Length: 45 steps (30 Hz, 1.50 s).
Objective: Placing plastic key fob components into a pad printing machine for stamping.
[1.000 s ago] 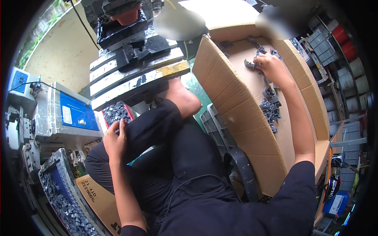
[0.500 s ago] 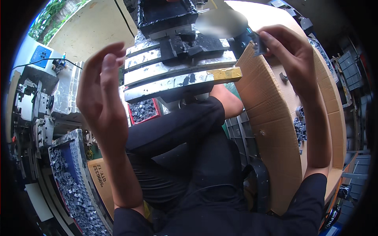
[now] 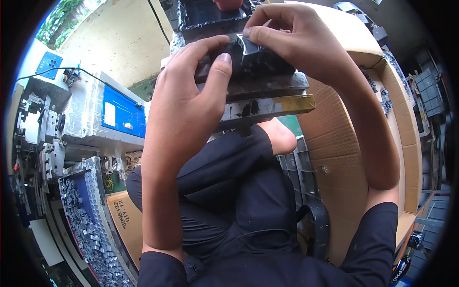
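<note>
Both of my hands are over a black fixture (image 3: 270, 67) on a slotted metal machine bed (image 3: 260, 107). Between the thumb and forefinger of my right hand (image 3: 299, 40) is the edge of a small shiny metal piece (image 3: 246, 48), which lies at the top of the fixture. My left hand (image 3: 189, 91) curves around the fixture's left side. Its thumb and forefinger are apart, with the fingertips close to the metal piece and nothing seen held. The hands hide part of the fixture.
A black tray (image 3: 205, 26) with a red object (image 3: 228, 4) stands beyond the fixture. On the right, an open cardboard box (image 3: 334, 158) contains several metal parts (image 3: 385, 101). Lower left, a blue-lined crate (image 3: 88, 191) holds many small metal pieces. A blue-panelled machine (image 3: 123, 112) is farther left.
My right hand has moved left from above the cardboard box to the fixture, bringing the metal piece. My left hand has come right to the fixture's side.
</note>
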Tool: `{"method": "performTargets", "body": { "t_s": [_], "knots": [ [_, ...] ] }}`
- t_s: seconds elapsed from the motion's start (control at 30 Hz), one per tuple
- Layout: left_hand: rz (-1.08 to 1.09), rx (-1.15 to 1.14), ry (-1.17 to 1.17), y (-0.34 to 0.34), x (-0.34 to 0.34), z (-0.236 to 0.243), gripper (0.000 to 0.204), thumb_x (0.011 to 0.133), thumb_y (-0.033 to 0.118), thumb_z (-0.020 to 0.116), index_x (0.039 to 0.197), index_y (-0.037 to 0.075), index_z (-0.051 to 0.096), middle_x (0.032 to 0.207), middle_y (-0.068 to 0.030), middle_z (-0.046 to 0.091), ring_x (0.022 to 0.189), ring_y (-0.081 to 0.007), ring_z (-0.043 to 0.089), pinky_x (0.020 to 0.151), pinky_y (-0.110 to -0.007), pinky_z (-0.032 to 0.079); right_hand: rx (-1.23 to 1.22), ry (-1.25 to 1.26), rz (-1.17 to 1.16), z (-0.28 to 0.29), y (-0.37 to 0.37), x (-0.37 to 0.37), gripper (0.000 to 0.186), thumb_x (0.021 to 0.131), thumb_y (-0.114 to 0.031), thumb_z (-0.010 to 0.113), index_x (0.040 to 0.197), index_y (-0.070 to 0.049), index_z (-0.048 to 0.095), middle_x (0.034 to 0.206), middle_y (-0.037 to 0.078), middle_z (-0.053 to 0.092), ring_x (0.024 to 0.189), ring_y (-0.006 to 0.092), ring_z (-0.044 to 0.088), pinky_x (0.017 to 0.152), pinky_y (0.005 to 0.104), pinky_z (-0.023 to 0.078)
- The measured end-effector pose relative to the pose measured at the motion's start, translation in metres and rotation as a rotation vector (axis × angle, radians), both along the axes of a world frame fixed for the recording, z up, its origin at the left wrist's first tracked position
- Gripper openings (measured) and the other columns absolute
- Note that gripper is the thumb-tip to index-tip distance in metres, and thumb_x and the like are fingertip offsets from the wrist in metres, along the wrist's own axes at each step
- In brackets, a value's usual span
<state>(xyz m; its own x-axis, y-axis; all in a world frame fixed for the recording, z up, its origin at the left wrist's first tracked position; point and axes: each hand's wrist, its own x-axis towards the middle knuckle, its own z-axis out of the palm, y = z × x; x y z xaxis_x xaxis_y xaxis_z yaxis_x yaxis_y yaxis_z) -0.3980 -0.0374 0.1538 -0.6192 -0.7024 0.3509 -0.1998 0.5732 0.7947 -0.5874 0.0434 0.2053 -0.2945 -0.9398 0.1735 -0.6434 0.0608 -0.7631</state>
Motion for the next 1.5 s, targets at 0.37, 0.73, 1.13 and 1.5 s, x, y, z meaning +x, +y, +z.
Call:
{"method": "performTargets", "body": {
  "t_s": [0.37,0.73,1.13,1.5],
  "knots": [
    [0.014,-0.242,-0.015,0.007,-0.002,-0.004,0.037,0.101,0.025,0.070,0.131,0.003,0.071,0.112,-0.0159,0.072,0.103,-0.0219,0.064,0.099,-0.034,0.049,-0.172,0.289,0.160,-0.025,-0.001,-0.026,0.022,0.103,-0.022,0.071,0.109,-0.002,0.076,0.095,0.009,0.074,0.086,0.0117,0.068,0.082,0.0258,0.056],
    [0.054,-0.267,-0.025,0.010,-0.005,-0.005,0.045,0.098,0.035,0.076,0.131,0.004,0.071,0.114,-0.0187,0.072,0.105,-0.0267,0.065,0.100,-0.037,0.050,-0.200,0.380,0.039,-0.025,0.001,-0.004,0.018,0.095,-0.017,0.073,0.098,0.000,0.069,0.086,0.008,0.064,0.075,0.0126,0.059,0.067,0.0285,0.049],
    [0.093,-0.282,-0.071,0.009,-0.007,-0.003,0.042,0.096,0.028,0.078,0.129,0.003,0.072,0.096,-0.0119,0.073,0.088,-0.0163,0.066,0.083,-0.033,0.052,-0.358,0.291,0.067,-0.051,0.000,-0.018,0.019,0.102,-0.019,0.069,0.102,0.000,0.072,0.094,0.005,0.069,0.082,0.0115,0.058,0.077,0.0297,0.049],
    [0.127,-0.142,-0.058,0.006,-0.010,0.002,0.040,0.094,0.024,0.081,0.126,0.002,0.074,0.093,-0.0104,0.076,0.080,-0.0104,0.067,0.071,-0.025,0.052,-0.365,-0.118,0.032,-0.072,-0.014,-0.053,0.035,0.111,-0.032,0.058,0.112,-0.005,0.080,0.101,0.003,0.077,0.084,0.0079,0.060,0.077,0.0231,0.051]
  ]
}}
